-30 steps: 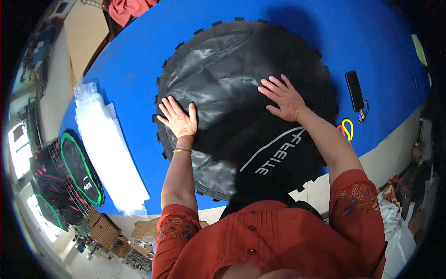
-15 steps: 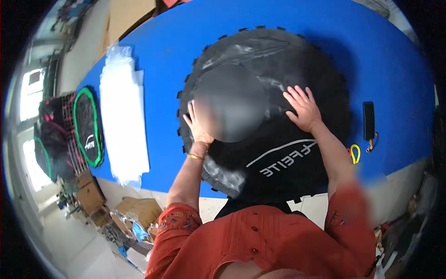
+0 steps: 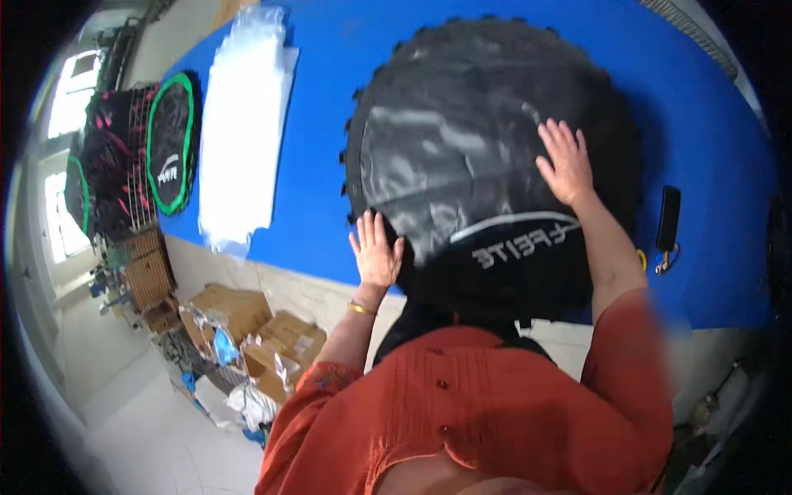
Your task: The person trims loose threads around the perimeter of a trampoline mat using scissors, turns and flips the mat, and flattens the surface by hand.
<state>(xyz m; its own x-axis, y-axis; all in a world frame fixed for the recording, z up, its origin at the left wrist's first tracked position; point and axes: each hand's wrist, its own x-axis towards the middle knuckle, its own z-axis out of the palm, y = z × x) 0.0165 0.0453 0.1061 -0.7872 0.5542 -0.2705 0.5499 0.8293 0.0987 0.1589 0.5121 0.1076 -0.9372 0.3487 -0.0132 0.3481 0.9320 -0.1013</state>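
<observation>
A round black trampoline mat (image 3: 487, 177) lies across the table in front of me, with small tabs along its rim. Its surface looks wrinkled and shiny on the left. White lettering and a curved white line mark the side nearest me. My left hand (image 3: 378, 254) rests flat at the mat's near left edge, fingers spread and holding nothing. Further right and higher up, my right hand (image 3: 568, 169) lies open on the mat with its fingers stretched out.
A blue table (image 3: 322, 74) carries a stack of clear plastic bags (image 3: 247, 136) on the left and a black phone-like object (image 3: 669, 216) with a cord on the right. Black mats with green edging (image 3: 172, 144) stand at the far left. Cardboard boxes (image 3: 231, 309) sit on the floor.
My left hand has slid toward me, from the mat's left part to its near left edge. My right hand stays on the mat's right side. The camera view has shifted.
</observation>
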